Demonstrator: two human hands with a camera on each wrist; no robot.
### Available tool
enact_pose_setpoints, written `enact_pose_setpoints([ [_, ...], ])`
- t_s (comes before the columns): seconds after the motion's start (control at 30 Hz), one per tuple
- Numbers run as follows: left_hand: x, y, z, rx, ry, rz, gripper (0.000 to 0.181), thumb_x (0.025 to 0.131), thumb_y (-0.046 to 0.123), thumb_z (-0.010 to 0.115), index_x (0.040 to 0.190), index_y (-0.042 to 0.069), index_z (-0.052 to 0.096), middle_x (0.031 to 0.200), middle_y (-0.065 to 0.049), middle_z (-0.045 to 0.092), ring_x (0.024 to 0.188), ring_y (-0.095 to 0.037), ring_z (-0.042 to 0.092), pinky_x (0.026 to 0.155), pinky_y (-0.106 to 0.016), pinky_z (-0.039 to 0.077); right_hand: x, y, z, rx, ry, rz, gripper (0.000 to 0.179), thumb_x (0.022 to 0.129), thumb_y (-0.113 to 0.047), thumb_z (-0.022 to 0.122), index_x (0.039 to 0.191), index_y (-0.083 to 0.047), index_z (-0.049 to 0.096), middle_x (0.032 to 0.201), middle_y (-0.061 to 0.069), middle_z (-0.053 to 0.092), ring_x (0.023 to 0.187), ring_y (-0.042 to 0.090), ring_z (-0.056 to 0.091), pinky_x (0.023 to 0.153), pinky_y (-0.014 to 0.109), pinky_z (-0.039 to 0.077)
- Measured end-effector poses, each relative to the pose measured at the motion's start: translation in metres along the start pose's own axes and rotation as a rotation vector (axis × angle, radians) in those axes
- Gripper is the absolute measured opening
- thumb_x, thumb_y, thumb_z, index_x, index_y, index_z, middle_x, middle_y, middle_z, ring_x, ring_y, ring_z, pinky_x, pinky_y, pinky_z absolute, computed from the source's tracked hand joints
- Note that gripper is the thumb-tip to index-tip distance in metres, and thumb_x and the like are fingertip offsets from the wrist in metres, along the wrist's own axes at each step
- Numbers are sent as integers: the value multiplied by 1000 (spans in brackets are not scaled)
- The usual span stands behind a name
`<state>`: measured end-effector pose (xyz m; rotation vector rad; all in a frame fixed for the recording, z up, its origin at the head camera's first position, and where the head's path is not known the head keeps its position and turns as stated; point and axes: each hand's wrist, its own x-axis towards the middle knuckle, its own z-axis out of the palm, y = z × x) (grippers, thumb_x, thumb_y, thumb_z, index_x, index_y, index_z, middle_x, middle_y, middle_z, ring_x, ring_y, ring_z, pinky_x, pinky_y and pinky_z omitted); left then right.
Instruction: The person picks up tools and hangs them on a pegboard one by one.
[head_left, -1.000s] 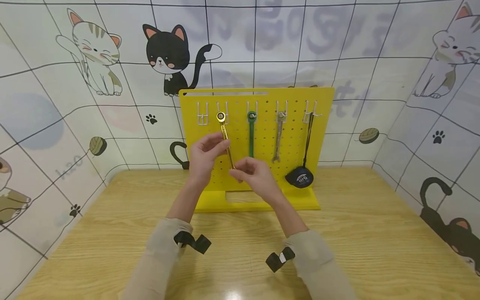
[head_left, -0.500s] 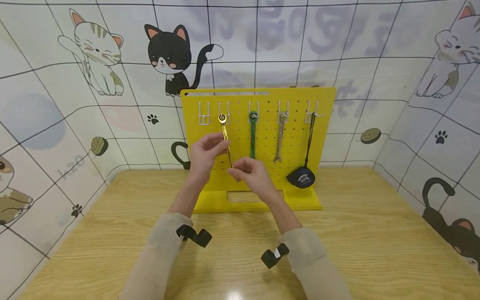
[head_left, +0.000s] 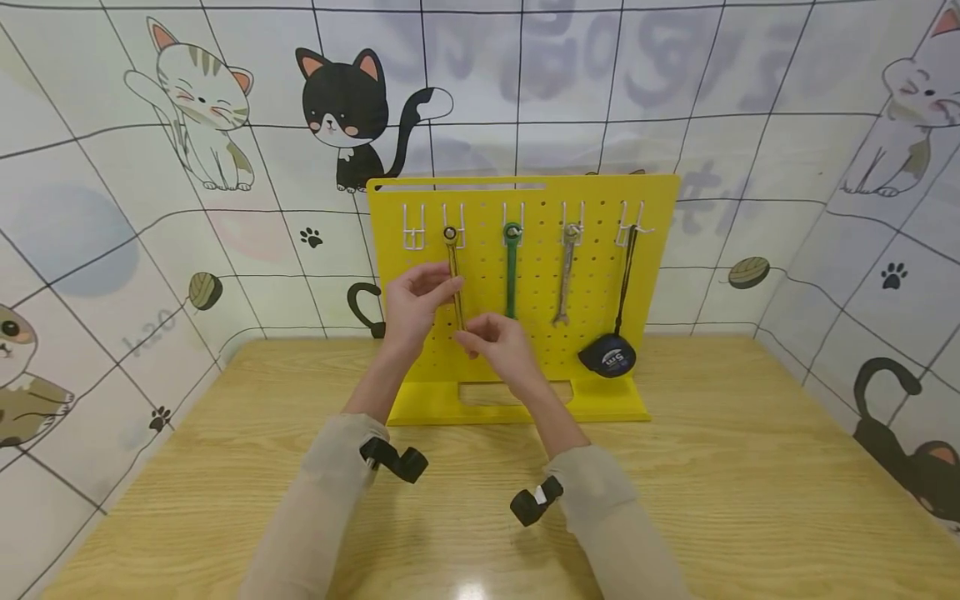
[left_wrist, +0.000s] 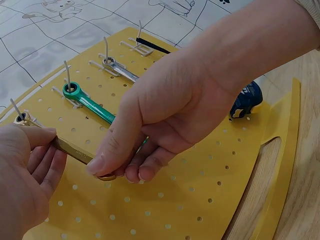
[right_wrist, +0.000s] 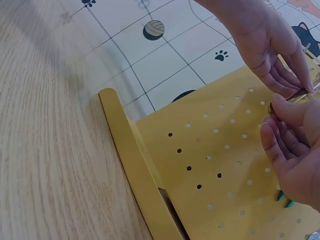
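A gold ratchet wrench (head_left: pixel 454 283) stands nearly upright before the yellow pegboard (head_left: pixel 480 367), its ring end at a white hook. In the left wrist view the hook's prong appears to pass through the ring (left_wrist: pixel 21 118). My left hand (head_left: pixel 411 307) pinches the wrench's shaft between thumb and fingers. My right hand (head_left: pixel 504 343) pinches its lower end, which the fingers mostly hide. Just right of it, a green ratchet wrench (head_left: pixel 512 271) hangs from its own hook, followed by a silver wrench (head_left: pixel 566 275).
A dark tape measure (head_left: pixel 609 356) hangs by its cord on the rightmost hook. The leftmost hook (head_left: pixel 414 227) carries nothing. The pegboard's foot (head_left: pixel 517 414) rests on the wooden table (head_left: pixel 712 433), with a cat-patterned wall (head_left: pixel 480 83) behind.
The gold wrench's ring end has shifted back onto the hook, and the wrench stands slightly steeper. Both hands keep their pinch. The head view has turned slightly left.
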<state>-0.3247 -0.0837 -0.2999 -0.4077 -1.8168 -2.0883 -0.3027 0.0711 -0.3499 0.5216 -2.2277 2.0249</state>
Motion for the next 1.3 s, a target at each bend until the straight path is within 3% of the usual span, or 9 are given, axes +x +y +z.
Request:
enact_pose_setpoints([
  [0.27,5,-4,1,48,16,-6,28,89,6,78,113,-6,70,98,-9,71,85,-15,67,79,-27,58,9,3,5,15,32,23,16,95,-15,73,101,-1,68,85,7,67,76,21,62,88,57,53],
  [0.43,8,-6,0,62,16,-11,28,89,7,78,113,-5,70,102,-15,71,87,-16,66,80,-27,58,13,6,7,-9,54,17,18,94,-14,74,102,0,69,88,8,69,77,22,64,82,43,58],
  [0.6,10,-8,-2,115,15,-5,28,90,9,78,113,-4,71,104,-16,71,89,-17,66,79,-24,56,16,7,8,-50,64,1,18,95,-12,72,105,2,71,93,12,71,83,33,67,77,37,59],
  [0.73,10,-8,-3,144,23,-19,27,90,10,78,113,-3,71,104,-14,71,89,-16,66,79,-24,56,18,7,9,-65,74,-10,18,96,-11,70,108,3,73,98,16,72,89,40,66,79,40,59],
  [1.07,4,-9,-5,133,23,-46,24,94,9,73,113,-4,70,107,-15,71,88,-15,66,77,-27,58,17,9,11,-75,101,-25,22,97,-9,68,116,4,69,107,19,70,93,41,67,84,53,57],
  [1.3,1,-10,-9,120,10,-52,25,95,10,71,115,-4,70,112,-17,71,92,-16,66,75,-27,57,16,8,10,-117,82,-16,24,98,-11,67,118,3,68,110,17,70,95,30,67,81,44,59],
])
